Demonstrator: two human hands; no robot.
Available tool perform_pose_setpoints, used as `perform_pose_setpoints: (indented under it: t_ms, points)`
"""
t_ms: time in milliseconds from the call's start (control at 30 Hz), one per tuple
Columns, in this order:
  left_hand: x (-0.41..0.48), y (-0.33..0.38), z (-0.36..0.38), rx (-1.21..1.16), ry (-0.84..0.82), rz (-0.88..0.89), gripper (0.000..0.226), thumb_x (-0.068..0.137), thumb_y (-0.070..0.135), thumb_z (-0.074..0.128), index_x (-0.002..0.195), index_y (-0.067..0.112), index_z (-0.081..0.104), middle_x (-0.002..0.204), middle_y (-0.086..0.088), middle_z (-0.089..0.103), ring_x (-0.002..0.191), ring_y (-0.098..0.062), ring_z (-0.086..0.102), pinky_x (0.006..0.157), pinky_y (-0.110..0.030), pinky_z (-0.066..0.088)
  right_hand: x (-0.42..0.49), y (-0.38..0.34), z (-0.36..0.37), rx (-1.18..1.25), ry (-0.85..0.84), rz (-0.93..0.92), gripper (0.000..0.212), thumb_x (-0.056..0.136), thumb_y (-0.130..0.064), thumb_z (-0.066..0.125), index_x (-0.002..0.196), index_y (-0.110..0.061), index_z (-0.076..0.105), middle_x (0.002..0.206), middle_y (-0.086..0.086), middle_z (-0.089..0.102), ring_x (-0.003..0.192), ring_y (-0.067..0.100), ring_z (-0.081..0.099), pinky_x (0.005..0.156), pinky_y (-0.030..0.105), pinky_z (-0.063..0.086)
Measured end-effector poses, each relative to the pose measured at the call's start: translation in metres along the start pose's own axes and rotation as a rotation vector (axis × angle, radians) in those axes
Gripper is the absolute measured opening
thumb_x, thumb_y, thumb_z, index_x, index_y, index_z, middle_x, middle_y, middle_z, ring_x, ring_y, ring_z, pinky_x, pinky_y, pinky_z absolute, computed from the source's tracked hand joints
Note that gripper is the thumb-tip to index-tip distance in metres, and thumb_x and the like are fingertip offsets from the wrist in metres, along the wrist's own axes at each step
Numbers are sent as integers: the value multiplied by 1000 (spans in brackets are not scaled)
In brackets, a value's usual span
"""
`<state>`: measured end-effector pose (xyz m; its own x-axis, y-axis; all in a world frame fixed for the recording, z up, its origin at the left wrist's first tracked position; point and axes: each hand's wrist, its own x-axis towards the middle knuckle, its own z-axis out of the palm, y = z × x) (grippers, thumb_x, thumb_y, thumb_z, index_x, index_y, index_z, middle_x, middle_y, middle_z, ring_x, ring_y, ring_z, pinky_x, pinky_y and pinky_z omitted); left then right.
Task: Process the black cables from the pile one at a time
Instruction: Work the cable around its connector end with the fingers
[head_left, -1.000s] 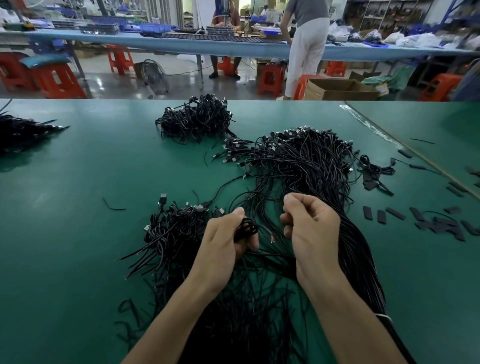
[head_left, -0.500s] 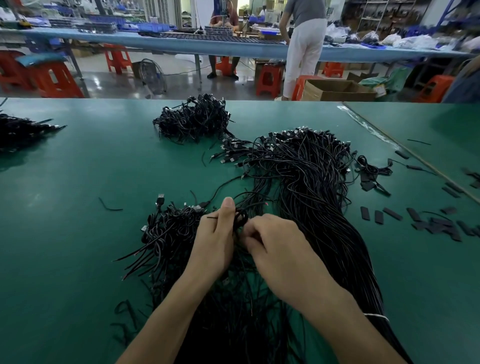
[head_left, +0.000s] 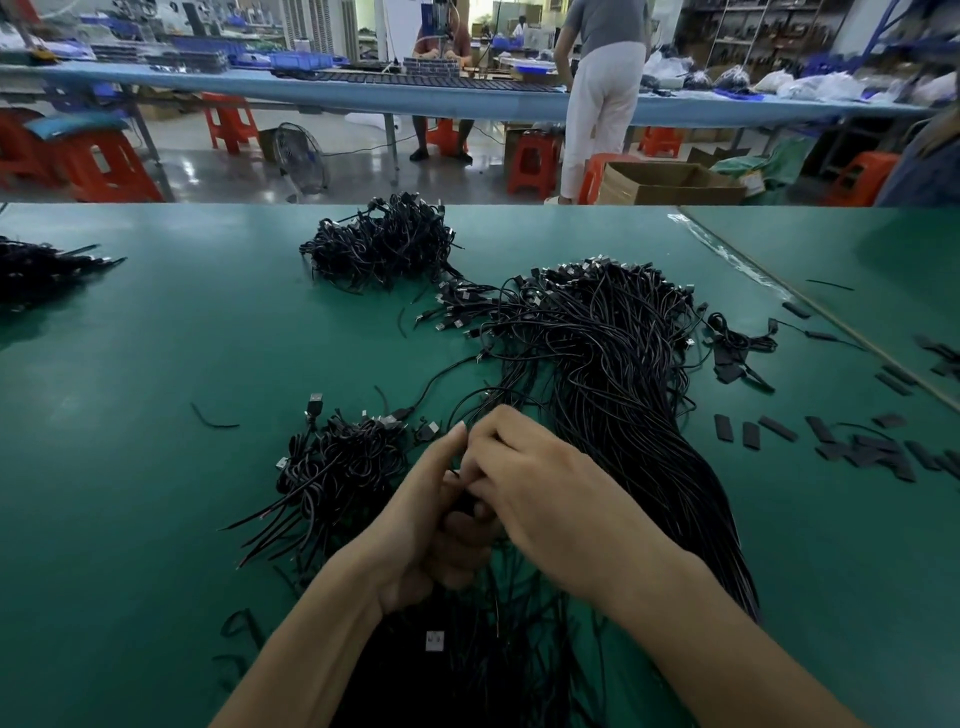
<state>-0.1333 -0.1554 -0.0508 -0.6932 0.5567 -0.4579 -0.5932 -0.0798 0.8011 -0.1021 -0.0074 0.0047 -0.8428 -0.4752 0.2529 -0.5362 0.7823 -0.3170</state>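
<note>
Centre frame: your left hand grips a coiled cable; your right hand pinches it too.

The cable gripped by the left hand is largely covered by the right hand; the far-left cable heap is cut off at the edge.

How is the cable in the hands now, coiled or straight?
Cannot tell. Left hand and right hand both grip the cable, covering it; only a dark sliver shows between the fingers.
</note>
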Motion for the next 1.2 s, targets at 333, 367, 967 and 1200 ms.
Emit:
perform_pose_setpoints:
  t_ms: [333,367,967,1200]
  points:
    - [-10,-3,-3,429,-214,98,35,65,12,86,89,12,61,60,3,33,48,-10,28,41,-21,25,0,16,-1,155,-176,102,31,98,-28,59,129,-32,56,109,-18,51,88,-4,49,89,27,50]
    - [-10,-2,-2,447,-182,79,36,67,9,85,93,10,59,60,3,33,49,-10,27,42,-22,25,1,16,-2,146,-201,107,30,98,-29,59,128,-31,58,111,-17,52,92,-2,50,91,28,50]
    - [1,7,19,-165,41,128,9,80,10,46,74,15,48,62,1,39,50,-11,32,43,-22,24,0,23,8,-185,104,24,12,101,-24,52,103,-20,63,106,-5,54,98,15,45,79,26,50]
    - [3,3,27,-193,123,520,19,90,34,62,94,16,66,85,-3,64,77,-13,61,71,-27,52,-1,16,23,296,421,243,17,101,-25,51,104,-16,66,96,-11,52,84,6,56,72,24,53]
